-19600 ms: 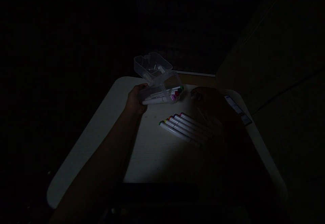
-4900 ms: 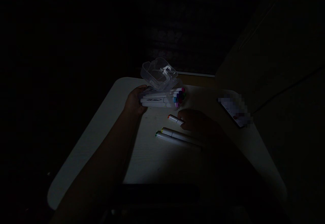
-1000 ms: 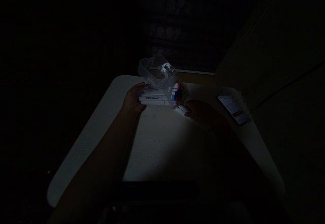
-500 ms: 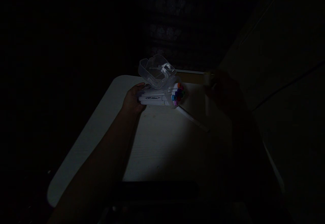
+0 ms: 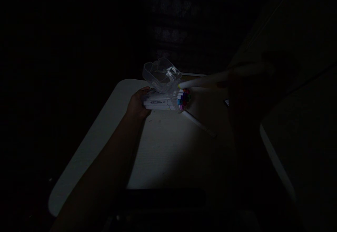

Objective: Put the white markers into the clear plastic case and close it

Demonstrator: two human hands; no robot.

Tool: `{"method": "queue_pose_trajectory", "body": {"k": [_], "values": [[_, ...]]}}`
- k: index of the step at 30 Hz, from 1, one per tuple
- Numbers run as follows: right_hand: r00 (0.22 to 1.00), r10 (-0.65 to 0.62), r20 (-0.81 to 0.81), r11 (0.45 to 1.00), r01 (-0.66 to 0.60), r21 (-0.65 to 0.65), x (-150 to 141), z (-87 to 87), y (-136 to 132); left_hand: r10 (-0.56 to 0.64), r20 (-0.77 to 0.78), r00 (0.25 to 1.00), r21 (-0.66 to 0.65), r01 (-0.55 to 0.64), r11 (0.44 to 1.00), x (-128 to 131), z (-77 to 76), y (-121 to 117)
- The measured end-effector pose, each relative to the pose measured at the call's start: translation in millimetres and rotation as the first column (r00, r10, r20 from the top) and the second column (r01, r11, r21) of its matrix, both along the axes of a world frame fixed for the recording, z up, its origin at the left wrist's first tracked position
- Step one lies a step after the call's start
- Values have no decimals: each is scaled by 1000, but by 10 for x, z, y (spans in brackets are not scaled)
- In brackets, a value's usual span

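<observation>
My left hand (image 5: 137,104) is closed around the base end of a clear plastic marker case (image 5: 172,100), which lies on its side. Its hinged lid (image 5: 161,73) stands open at the top. Several white markers (image 5: 158,103) fill the case, their coloured ends (image 5: 185,98) facing right. In deep shadow, my right hand (image 5: 244,91) grips a white marker (image 5: 205,81) with a yellow-green tip. That tip points left, close to the case's mouth beside the lid; whether it touches cannot be seen. Another white marker (image 5: 200,123) lies on the table just below the case's mouth.
A pale table (image 5: 155,147) with rounded corners bears the case. A small dark object with a bright edge (image 5: 226,102) lies near my right hand. At the front edge is a dark bar shape (image 5: 163,197). The room around is very dark.
My right hand has moved right and towards me. The marker in it has turned from upright to nearly level, its tip now near the case's mouth. My left hand and the case stay put.
</observation>
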State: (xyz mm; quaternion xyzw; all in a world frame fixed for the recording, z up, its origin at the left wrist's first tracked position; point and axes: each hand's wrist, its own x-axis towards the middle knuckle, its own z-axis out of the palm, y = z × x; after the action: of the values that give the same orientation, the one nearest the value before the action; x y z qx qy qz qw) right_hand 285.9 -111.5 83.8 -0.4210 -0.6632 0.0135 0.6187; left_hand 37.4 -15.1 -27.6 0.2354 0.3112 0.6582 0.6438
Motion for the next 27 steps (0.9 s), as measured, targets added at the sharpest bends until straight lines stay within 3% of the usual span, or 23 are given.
{"method": "queue_pose_trajectory", "body": {"k": [3, 8, 17, 27], "values": [[996, -39, -81, 984, 52, 169, -101, 33, -56, 3, -2, 1000, -8, -3, 1000, -11, -17, 19], [987, 49, -151, 991, -29, 134, -103, 16, 4, 12, -3, 1000, -20, -12, 1000, -22, -39, 31], [986, -6, -169, 982, 37, 185, -145, 13, -30, 8, 13, 1000, -31, -8, 999, 7, 20, -15], [977, 79, -199, 982, -42, 183, -95, -53, 7, 11, 24, 1000, -55, -10, 998, -9, -1, -6]]}}
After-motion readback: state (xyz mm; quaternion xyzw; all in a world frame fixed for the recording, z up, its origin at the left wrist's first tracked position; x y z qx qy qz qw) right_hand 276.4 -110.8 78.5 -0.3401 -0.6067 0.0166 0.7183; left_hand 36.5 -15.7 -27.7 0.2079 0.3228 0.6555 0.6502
